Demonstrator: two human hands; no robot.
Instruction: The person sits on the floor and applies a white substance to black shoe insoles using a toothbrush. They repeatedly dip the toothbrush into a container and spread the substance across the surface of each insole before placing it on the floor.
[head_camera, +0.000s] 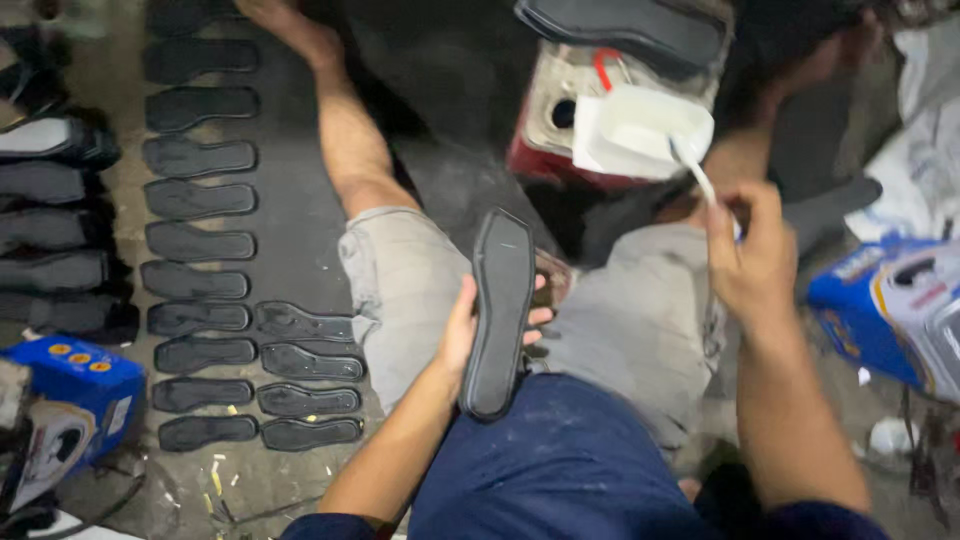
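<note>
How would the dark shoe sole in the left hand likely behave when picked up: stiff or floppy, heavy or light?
The shoe sole looks fairly stiff: gripped near its middle by the left hand, it stays straight. Probably light, since it is thin and one hand holds it. Being flat, it seems unlikely to roll.

Shoe sole: matt black rubber, smooth. Tub: white glossy plastic. Shorts: grey cloth. Boxes: glossy blue card.

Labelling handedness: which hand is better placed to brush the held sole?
Right, probably. The right hand holds the brush at the white tub; the left hand is occupied holding the black sole.
</note>
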